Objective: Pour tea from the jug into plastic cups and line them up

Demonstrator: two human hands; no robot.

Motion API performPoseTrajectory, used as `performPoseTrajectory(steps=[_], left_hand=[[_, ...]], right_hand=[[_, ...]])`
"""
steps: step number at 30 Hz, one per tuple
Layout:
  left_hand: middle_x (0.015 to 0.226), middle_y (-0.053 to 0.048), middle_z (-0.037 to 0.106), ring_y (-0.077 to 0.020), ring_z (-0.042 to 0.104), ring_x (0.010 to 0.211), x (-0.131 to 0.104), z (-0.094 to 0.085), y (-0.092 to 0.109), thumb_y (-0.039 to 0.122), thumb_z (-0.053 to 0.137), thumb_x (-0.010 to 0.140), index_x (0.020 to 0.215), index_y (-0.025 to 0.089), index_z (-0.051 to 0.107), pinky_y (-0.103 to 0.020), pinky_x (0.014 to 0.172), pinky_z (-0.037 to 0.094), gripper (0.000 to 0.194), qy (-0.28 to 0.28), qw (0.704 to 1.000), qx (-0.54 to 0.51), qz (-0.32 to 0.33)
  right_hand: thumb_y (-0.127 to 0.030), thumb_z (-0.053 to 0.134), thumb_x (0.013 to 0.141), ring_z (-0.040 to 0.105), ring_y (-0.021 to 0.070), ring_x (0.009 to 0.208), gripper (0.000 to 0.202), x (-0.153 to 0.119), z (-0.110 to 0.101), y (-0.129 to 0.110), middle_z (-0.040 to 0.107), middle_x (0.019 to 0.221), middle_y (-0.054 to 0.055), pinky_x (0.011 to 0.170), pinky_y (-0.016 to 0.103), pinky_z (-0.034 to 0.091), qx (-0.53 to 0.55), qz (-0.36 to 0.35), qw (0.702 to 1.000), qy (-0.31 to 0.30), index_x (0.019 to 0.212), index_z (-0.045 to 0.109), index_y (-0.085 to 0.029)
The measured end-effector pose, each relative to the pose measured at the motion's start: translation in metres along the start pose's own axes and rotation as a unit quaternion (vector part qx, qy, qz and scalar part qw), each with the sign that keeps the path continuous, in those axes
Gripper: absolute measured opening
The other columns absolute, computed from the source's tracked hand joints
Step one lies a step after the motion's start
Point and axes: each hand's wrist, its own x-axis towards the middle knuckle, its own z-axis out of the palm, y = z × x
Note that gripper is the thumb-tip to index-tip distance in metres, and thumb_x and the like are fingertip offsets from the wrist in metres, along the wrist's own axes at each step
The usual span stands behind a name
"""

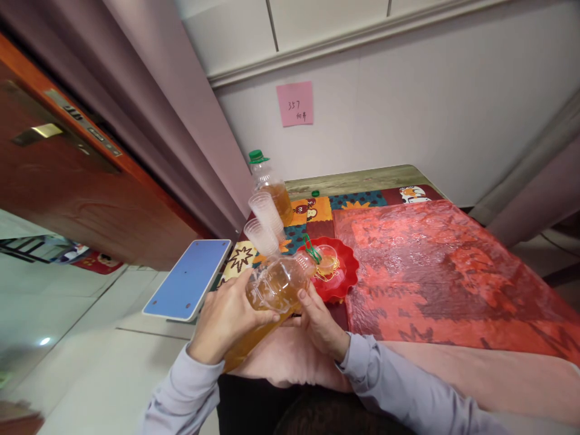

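- The desk (362, 178) stands against a pale wall, its bare wooden strip showing only along the far edge; a patchwork cloth (317, 211) with bright animal squares covers the left part, and a crinkled red plastic sheet (430, 266) spreads over the right part to the near edge.
- A pink sticky note (295, 103) hangs on the wall above the far edge. A brown door (67, 181) and grey curtain close in the left side; pale floor tiles show below.
- The right stretch of the red sheet offers open room; the left edge is crowded.
- The left hand (226, 320) is clenched around the body of a tilted bottle (272, 290) of amber liquid, held over the near left corner with its mouth over a small clear cup (327, 261).
- The right hand (319, 323) steadies the bottle from the underside, fingers touching it.
- The cup sits in a red scalloped plate (347, 272) at the seam between cloth and sheet.
- Beyond the bottle, two stacks of clear cups (265, 220) lean near the left edge, in front of a second, green-capped bottle (269, 181).
- A blue tablet (190, 278) juts out beside the left edge.
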Motion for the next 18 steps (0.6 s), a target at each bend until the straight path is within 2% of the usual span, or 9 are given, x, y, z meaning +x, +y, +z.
performPoseTrajectory(steps=[8,14,18], left_hand=[[0.134,-0.014,0.077,-0.0405,0.073,0.121,0.0,0.004,-0.006,0.059,0.087,0.066,0.149,0.022,0.057,-0.047,0.095,0.055,0.095,0.002,1.0,-0.014,-0.002],[0.14,-0.015,0.074,-0.0417,0.072,0.125,0.002,0.018,-0.016,0.058,0.091,0.059,0.144,0.024,0.063,-0.05,0.099,0.057,0.096,0.062,0.996,-0.046,0.032],[0.136,-0.014,0.076,-0.0411,0.074,0.121,0.001,0.022,-0.018,0.058,0.094,0.056,0.143,0.026,0.064,-0.051,0.1,0.058,0.098,0.099,0.99,-0.086,0.044]], right_hand=[[-0.064,0.067,0.097,0.063,0.0348,0.137,0.08,-0.001,0.0,-0.001,0.047,0.168,0.007,0.087,0.049,0.067,-0.004,0.001,1.0,-0.003,0.163,0.029,-0.042],[-0.061,0.068,0.098,0.059,0.0337,0.142,0.077,-0.001,0.0,-0.004,0.048,0.167,0.006,0.093,0.05,0.066,-0.011,-0.01,1.0,0.0,0.163,0.031,-0.042],[-0.061,0.071,0.096,0.068,0.0317,0.13,0.081,-0.001,0.001,-0.008,0.052,0.163,0.007,0.091,0.05,0.067,-0.03,-0.022,0.999,0.007,0.164,0.03,-0.043]])
